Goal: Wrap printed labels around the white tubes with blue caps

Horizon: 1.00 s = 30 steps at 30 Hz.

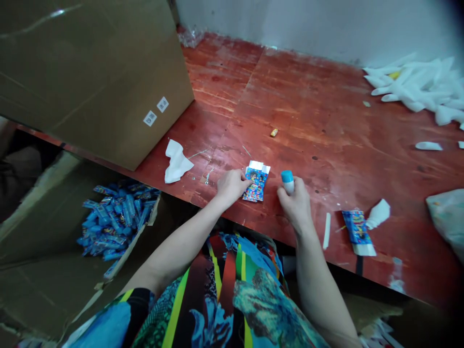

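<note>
Blue printed cards (pixel 258 180) with white ends lie in a small overlapping stack at the centre of the frame, near the front edge of a reddish wooden bench (pixel 290 96). The left hand (pixel 230 187) reaches in from the lower left, its fingertips touching the left side of the stack; whether they pinch a card cannot be told. Just right of the stack, the right hand (pixel 297 205) has its fingers curled around a white tube with a blue top (pixel 287 181), the top pointing up and away from the person.

Farther right lie a thin white strip (pixel 326 231), a separate blue printed packet (pixel 358 232) and, touching or nearly touching it, a crumpled white piece (pixel 379 214). A torn white sheet (pixel 177 162) is left of the hands, and a small yellow piece (pixel 274 132) lies above centre. White, pointed tubular pieces (pixel 424 87) are heaped at the upper right.

A large cardboard box (pixel 108 82) fills the upper left; below it, an open carton (pixel 47 208) beside the bench holds many blue packets (pixel 116 217). Colourful patterned clothing (pixel 224 299) shows at bottom centre.
</note>
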{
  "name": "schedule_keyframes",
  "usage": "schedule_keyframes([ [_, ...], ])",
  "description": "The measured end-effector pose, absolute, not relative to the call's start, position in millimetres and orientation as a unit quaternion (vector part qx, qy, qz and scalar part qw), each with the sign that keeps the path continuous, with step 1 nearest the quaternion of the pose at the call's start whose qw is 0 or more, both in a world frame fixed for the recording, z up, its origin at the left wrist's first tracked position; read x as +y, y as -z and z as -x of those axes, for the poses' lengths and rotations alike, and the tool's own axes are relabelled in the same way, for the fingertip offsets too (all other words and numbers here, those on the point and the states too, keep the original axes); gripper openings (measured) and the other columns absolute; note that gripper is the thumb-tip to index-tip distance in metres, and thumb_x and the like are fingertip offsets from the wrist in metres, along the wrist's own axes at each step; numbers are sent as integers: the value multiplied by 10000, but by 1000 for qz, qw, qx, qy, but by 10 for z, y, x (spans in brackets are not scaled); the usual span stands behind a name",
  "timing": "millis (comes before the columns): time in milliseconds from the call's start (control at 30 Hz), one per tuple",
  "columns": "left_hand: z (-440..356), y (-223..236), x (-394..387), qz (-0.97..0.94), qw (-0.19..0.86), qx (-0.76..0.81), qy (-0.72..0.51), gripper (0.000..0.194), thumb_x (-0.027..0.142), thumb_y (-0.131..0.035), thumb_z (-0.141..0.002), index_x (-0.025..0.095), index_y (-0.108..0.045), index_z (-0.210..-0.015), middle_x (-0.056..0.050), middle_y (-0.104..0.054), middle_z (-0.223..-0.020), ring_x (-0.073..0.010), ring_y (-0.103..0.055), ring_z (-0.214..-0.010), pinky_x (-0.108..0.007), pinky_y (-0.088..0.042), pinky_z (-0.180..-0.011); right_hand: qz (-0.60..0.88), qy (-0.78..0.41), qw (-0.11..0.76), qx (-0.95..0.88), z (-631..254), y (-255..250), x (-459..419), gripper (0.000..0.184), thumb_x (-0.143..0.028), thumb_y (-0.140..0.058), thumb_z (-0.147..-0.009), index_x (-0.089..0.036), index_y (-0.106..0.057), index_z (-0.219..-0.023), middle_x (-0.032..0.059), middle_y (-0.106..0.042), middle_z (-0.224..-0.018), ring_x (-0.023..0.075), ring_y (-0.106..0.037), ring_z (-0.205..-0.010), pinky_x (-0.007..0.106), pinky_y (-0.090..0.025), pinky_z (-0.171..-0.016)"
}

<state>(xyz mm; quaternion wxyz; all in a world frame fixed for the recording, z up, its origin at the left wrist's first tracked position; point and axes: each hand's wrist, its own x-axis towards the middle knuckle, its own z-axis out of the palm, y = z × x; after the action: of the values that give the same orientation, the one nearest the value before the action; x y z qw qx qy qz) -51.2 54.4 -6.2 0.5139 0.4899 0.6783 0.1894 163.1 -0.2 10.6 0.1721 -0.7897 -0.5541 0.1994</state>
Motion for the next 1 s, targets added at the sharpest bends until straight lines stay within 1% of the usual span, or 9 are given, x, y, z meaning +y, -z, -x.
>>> schedule_keyframes([
  [100, 490, 54, 528, -520, 488, 684, -151, 123, 312, -947, -929, 210, -885, -899, -135, -875, -988, -293, -770, -994, -329, -478, -818, 774, -277, 226, -523, -1459, -53, 47, 373, -560, -676, -912, -277, -688, -1154, 40, -763, -909, 299, -710, -836, 409, -553, -755],
  [200, 497, 50, 533, -535, 490, 680, -102, 134, 315, -869, -1008, 191, -917, -1022, -152, -901, -1102, -290, -789, -1045, -342, -516, -867, 761, -300, 237, -524, -1310, 43, 68, 342, -578, -692, -893, -297, -682, -1088, 32, -778, -889, 297, -731, -829, 399, -554, -751],
  [333, 551, 52, 557, -521, 527, 665, -94, 181, 287, -811, -1053, 163, -890, -947, -111, -886, -998, -238, -760, -930, -314, -479, -791, 767, -301, 234, -516, -1237, 103, 65, 241, -495, -716, -888, -316, -675, -1044, 44, -794, -888, 309, -755, -839, 402, -555, -758],
  [400, 564, 49, 555, -518, 529, 664, -108, 211, 311, -807, -1062, 159, -870, -930, -100, -872, -966, -223, -740, -901, -304, -434, -749, 768, -304, 229, -515, -1238, 98, 58, 257, -501, -727, -890, -314, -682, -1060, 49, -798, -899, 315, -761, -848, 402, -554, -758],
  [500, 552, 36, 533, -521, 511, 673, -119, 242, 363, -887, -1004, 172, -827, -868, -92, -845, -911, -231, -713, -892, -314, -369, -724, 765, -303, 234, -518, -1235, 83, 39, 320, -549, -714, -891, -298, -693, -1088, 54, -800, -908, 319, -767, -862, 403, -555, -768],
  [633, 531, 34, 504, -505, 511, 682, -136, 312, 309, -920, -957, 211, -719, -740, -59, -789, -806, -226, -690, -838, -320, -335, -696, 761, -306, 244, -517, -1216, 105, 15, 409, -625, -691, -862, -285, -711, -1089, 55, -808, -876, 331, -774, -828, 405, -563, -721],
  [733, 527, 47, 485, -494, 509, 687, -157, 349, 278, -927, -936, 225, -672, -704, -35, -760, -755, -221, -685, -786, -317, -345, -679, 759, -300, 259, -516, -1213, 148, 15, 397, -642, -681, -889, -291, -721, -1070, 45, -801, -828, 325, -770, -767, 411, -577, -689],
  [867, 521, 56, 459, -496, 501, 690, -165, 291, 234, -896, -945, 224, -720, -713, -47, -797, -789, -236, -705, -796, -326, -371, -686, 751, -299, 275, -520, -1232, 181, 22, 338, -619, -708, -900, -313, -724, -1041, 30, -795, -801, 320, -767, -736, 411, -588, -664],
  [1000, 531, 49, 452, -521, 497, 675, -161, 218, 148, -806, -987, 213, -829, -780, -77, -875, -934, -248, -767, -908, -326, -451, -762, 750, -291, 280, -524, -1257, 198, 19, 340, -628, -704, -886, -323, -721, -1035, 40, -801, -813, 335, -772, -750, 422, -574, -668],
])
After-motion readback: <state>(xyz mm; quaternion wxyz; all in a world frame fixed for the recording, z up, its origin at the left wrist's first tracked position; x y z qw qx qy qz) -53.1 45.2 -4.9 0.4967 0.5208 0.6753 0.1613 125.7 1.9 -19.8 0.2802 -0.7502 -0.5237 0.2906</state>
